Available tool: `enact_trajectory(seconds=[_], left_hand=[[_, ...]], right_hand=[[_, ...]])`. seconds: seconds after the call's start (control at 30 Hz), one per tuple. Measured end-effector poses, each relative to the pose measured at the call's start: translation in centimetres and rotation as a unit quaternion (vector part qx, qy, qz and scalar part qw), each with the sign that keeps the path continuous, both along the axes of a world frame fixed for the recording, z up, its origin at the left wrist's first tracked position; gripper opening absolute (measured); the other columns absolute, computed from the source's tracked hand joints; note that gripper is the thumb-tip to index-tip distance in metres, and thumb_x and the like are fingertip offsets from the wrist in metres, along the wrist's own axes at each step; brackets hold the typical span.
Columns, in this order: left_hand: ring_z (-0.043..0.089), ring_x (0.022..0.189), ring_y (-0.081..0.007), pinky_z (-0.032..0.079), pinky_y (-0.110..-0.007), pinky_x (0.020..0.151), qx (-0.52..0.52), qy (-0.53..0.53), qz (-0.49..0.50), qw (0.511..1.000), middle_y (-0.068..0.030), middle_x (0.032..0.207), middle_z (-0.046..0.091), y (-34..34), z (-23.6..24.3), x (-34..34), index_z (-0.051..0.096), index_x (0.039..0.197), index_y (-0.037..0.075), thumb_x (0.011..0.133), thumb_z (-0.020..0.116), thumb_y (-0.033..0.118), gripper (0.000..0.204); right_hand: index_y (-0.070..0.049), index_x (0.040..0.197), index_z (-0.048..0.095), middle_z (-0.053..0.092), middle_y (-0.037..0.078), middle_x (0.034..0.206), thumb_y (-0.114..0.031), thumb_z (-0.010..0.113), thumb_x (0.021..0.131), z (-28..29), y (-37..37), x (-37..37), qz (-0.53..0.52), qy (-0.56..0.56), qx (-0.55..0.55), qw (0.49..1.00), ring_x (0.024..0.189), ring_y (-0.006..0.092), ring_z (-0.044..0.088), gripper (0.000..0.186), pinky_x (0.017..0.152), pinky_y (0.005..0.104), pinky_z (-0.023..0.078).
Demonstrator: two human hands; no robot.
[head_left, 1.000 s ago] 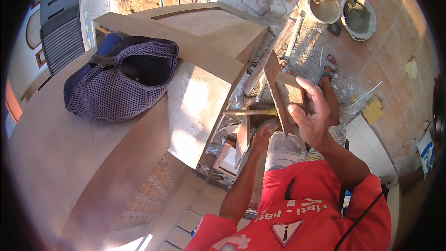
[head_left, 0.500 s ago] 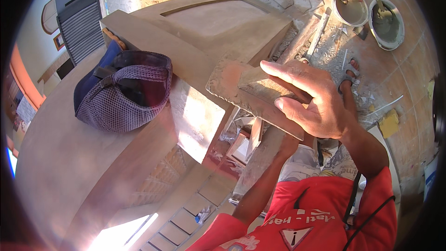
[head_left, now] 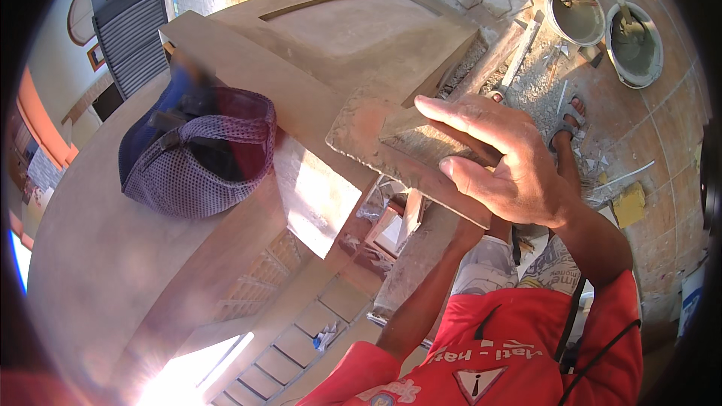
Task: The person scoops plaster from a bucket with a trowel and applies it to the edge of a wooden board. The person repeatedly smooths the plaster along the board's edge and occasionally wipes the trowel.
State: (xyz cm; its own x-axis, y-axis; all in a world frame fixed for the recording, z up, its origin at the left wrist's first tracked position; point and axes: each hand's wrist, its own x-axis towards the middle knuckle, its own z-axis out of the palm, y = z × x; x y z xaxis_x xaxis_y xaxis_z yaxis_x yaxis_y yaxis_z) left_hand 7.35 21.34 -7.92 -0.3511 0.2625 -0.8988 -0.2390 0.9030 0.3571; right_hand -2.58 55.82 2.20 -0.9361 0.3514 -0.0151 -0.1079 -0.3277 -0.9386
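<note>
My right hand (head_left: 500,173) holds a wooden float (head_left: 361,128) by its block handle, index finger stretched along it and thumb at its side. The float has a worn plate with mortar crusted along its edges and lies over the corner of a tan plastered ledge (head_left: 293,68). My left hand (head_left: 466,234) is low beneath the float's near end, beside a long grey board (head_left: 410,271); its fingers are mostly hidden. A blue and mesh cap or bag (head_left: 188,158) rests on the curved plastered surface (head_left: 90,218) at the left.
Two buckets of grey mortar (head_left: 575,15) (head_left: 632,53) stand on the tiled floor (head_left: 662,135) at upper right, near wooden planks (head_left: 526,53), rubble and sandaled feet (head_left: 575,105). A yellow sheet (head_left: 630,203) lies at right; a ladder (head_left: 286,353) shows below.
My right hand has turned the float from upright to flatter and moved it left over the ledge, shifting slightly further left in the last half second. My left hand has shifted right in view.
</note>
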Motion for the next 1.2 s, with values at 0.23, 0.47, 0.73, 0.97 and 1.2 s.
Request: enact_trajectory(seconds=[0.23, 0.47, 0.73, 0.97, 1.2], left_hand=[[0.058, 0.11, -0.0277, 0.045, -0.038, 0.094, -0.085, -0.077, 0.048, 0.992, -0.0191, 0.117, 0.061, 3.3, 0.6, -1.2, 0.046, 0.137, -0.001, 0.096, 0.054, 0.029, 0.051], [0.059, 0.107, -0.0277, 0.045, -0.038, 0.094, -0.03, -0.033, 0.034, 0.998, -0.0195, 0.113, 0.062, 3.5, 0.4, -1.5, 0.05, 0.133, -0.002, 0.096, 0.052, 0.028, 0.047], [0.059, 0.109, -0.0346, 0.045, -0.041, 0.093, -0.026, 0.008, -0.026, 0.999, -0.0238, 0.117, 0.061, 2.8, -0.2, -0.9, 0.053, 0.124, -0.004, 0.096, 0.051, 0.028, 0.042], [0.063, 0.105, -0.0358, 0.048, -0.042, 0.089, 0.005, 0.031, 0.03, 0.999, -0.0255, 0.109, 0.065, 4.3, -0.1, -1.5, 0.056, 0.121, -0.003, 0.093, 0.054, 0.024, 0.04], [0.062, 0.107, -0.0374, 0.047, -0.043, 0.09, 0.008, 0.074, -0.007, 0.997, -0.0259, 0.109, 0.065, 5.3, 0.3, -1.8, 0.057, 0.12, -0.004, 0.093, 0.055, 0.025, 0.04]], right_hand=[[-0.002, 0.129, 0.058, 0.065, 0.013, 0.096, 0.005, 0.062, 0.077, -2.5, -0.7, -1.0, -0.01, -0.023, 0.057, 0.998, 0.082, 0.0198, 0.062, 0.053, 0.072, 0.0302, 0.049], [0.003, 0.13, 0.055, 0.063, 0.014, 0.096, 0.005, 0.058, 0.077, -1.1, 0.1, -1.7, -0.047, -0.009, 0.038, 0.998, 0.083, 0.0173, 0.061, 0.053, 0.081, 0.028, 0.05], [0.004, 0.127, 0.057, 0.064, 0.018, 0.105, 0.003, 0.06, 0.076, -1.7, -0.6, 0.9, -0.001, -0.039, 0.047, 0.998, 0.089, 0.0279, 0.062, 0.051, 0.082, 0.0351, 0.048], [0.008, 0.127, 0.055, 0.063, 0.02, 0.106, 0.005, 0.058, 0.075, -0.6, 0.4, 1.8, -0.03, -0.051, -0.028, 0.998, 0.098, 0.027, 0.062, 0.053, 0.091, 0.0338, 0.047], [0.006, 0.127, 0.056, 0.064, 0.019, 0.107, 0.003, 0.061, 0.076, -1.2, -1.1, 1.5, -0.001, -0.047, 0.026, 0.999, 0.096, 0.0278, 0.062, 0.051, 0.087, 0.0343, 0.048]])
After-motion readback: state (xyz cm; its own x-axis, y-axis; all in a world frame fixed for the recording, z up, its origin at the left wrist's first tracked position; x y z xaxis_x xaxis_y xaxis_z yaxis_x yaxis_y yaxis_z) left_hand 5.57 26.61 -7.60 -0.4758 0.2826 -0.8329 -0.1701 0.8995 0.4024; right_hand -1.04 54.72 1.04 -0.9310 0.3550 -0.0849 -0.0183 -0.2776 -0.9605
